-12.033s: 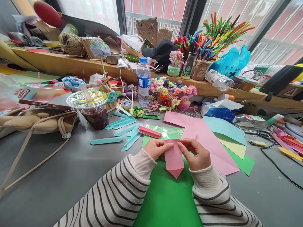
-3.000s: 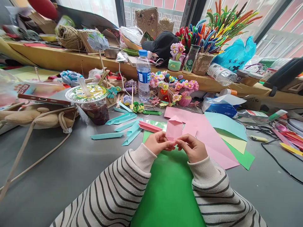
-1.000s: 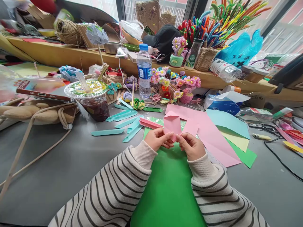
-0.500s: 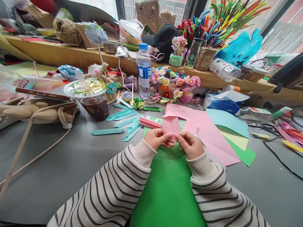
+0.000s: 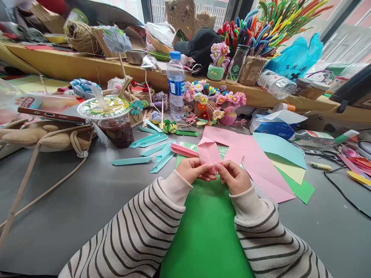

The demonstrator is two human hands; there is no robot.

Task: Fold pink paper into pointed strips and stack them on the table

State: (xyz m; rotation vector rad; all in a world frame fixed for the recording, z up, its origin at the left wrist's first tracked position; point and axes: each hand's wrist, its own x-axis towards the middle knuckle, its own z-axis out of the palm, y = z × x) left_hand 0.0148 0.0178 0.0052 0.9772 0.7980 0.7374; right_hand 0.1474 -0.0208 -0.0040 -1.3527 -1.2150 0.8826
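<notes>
A small piece of pink paper stands upright between my hands, its lower edge pinched by both. My left hand grips it from the left with thumb and fingers closed. On the other side, my right hand pinches the same edge, and the two thumbs nearly meet. My fingers hide the bottom of the paper. A folded pink strip lies just beyond my left hand. Several folded light-blue strips rest to its left. Beneath my forearms is a green sheet.
Larger pink paper and light-blue paper lie to the right. A lidded drink cup stands at left beside a phone. Behind are a water bottle and pink craft flowers. A black cable runs at far right.
The pink paper has tilted slightly, its top leaning left. Both hands keep their pinch in almost the same place.
</notes>
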